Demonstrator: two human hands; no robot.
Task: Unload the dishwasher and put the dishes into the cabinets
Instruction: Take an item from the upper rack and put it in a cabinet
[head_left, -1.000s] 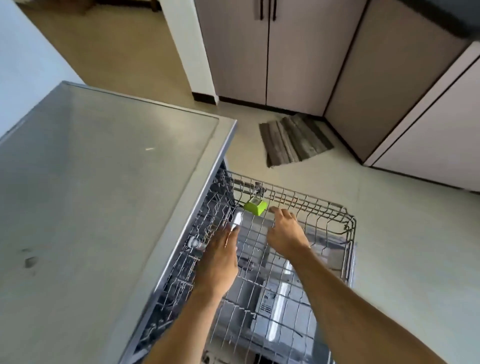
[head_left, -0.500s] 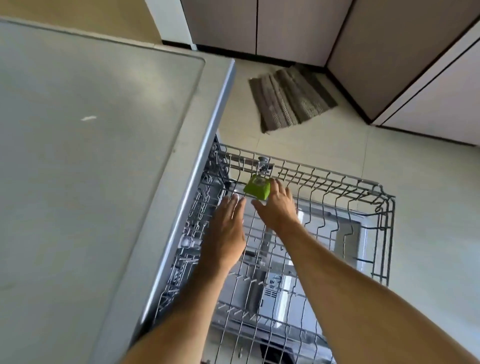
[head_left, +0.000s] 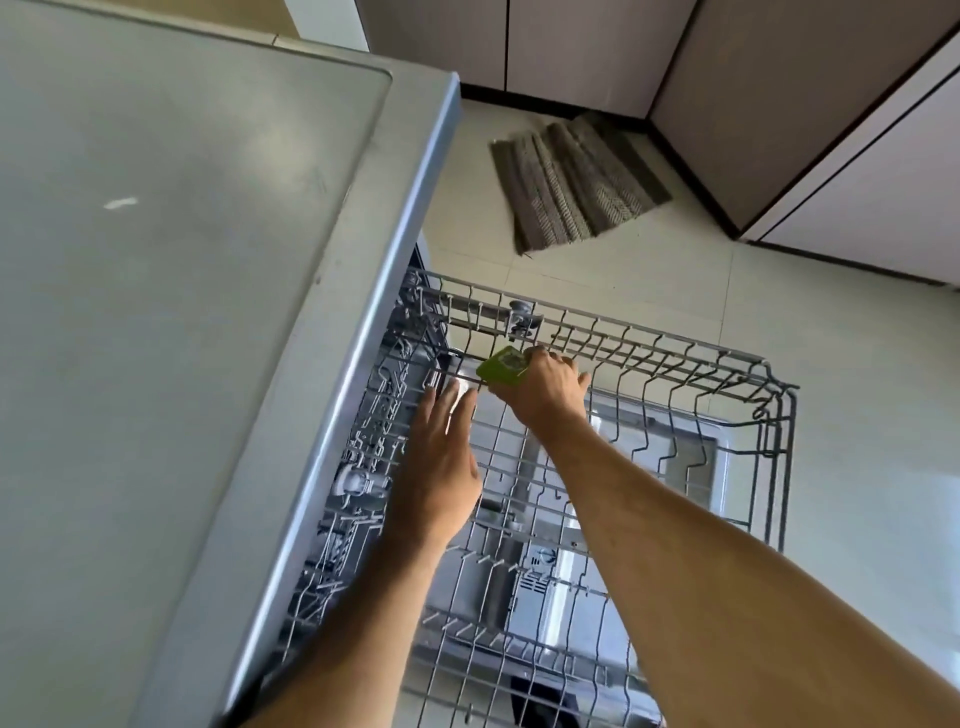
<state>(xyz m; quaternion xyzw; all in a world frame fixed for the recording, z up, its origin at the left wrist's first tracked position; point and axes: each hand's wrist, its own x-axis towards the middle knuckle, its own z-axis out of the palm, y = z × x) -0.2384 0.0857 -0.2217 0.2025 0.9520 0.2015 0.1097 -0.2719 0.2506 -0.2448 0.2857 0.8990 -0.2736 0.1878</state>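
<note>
**Green piece in hand at the rack's far rail**

Green, small and probably light plastic, the green item (head_left: 503, 366) sits at the wire rack's (head_left: 675, 358) far rail, gripped by the right hand (head_left: 540, 387). It looks rigid; pinching its sides should suffice. The left hand (head_left: 441, 457) lies flat, fingers straight, beside it.

Pale tile floor (head_left: 857, 374) w/ striped mat (head_left: 576, 182)

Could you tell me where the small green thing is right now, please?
In the head view, the green thing is at the rack's far edge, gripped by the right hand.
</note>
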